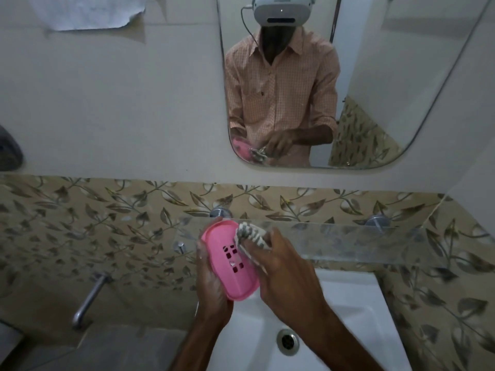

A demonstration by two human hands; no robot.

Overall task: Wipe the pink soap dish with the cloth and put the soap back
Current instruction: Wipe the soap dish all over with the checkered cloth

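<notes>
My left hand (210, 279) grips the pink soap dish (227, 266) from its left side and holds it tilted above the white sink (348, 303). The dish is oval with several square drain holes in its middle. My right hand (284, 266) pinches a bunched grey-and-white checked cloth (250, 236) and presses it against the dish's upper right part. No soap is visible in the frame.
A glass shelf (348, 245) runs along the leaf-patterned tiles behind my hands. A metal tap (88, 301) juts from the wall at the left. The sink drain (288, 341) lies below. A mirror (375, 76) above reflects a person in a checked shirt.
</notes>
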